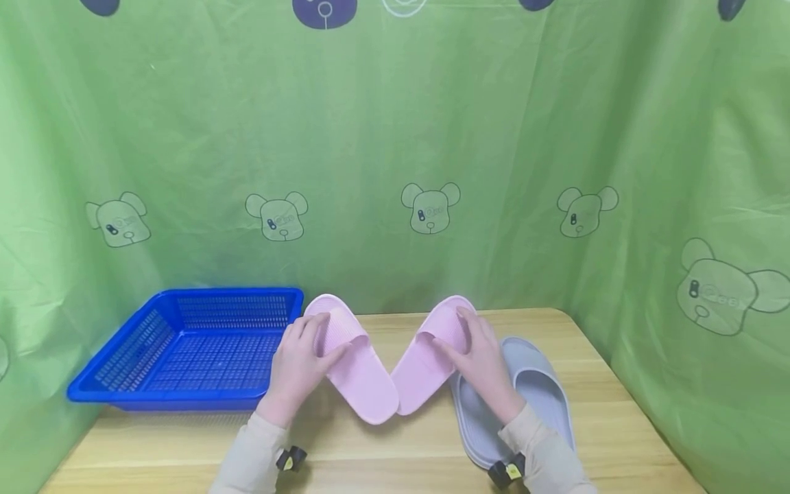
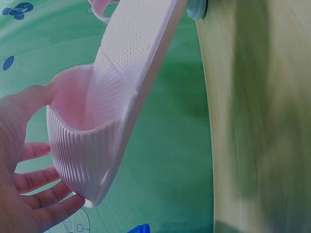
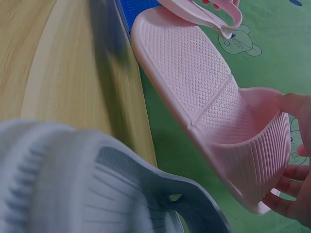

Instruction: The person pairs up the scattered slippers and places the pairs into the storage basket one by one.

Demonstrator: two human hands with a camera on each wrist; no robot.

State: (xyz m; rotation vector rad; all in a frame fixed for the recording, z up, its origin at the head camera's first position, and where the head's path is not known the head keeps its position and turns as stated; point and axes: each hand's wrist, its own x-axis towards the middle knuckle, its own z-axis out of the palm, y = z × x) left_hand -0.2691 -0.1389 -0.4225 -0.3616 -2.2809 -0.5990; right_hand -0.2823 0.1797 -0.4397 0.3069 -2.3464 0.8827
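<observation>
Two pink slippers are held up above the wooden table, toes apart and heels meeting in a V in the head view. My left hand (image 1: 296,363) grips the left pink slipper (image 1: 367,384) by its ribbed strap, thumb at the strap's opening and fingertips near the toe. In the same way my right hand (image 1: 484,360) holds the right pink slipper (image 1: 422,377). Both wrist views show the soles tilted, clear of the tabletop. Beneath my right forearm lies a pair of grey-blue slippers (image 1: 543,394), partly hidden by the arm.
A blue plastic basket (image 1: 185,396) with mesh sides stands at the left of the wooden table (image 1: 382,473). Green curtains (image 1: 395,123) with bear prints hang behind and at both sides.
</observation>
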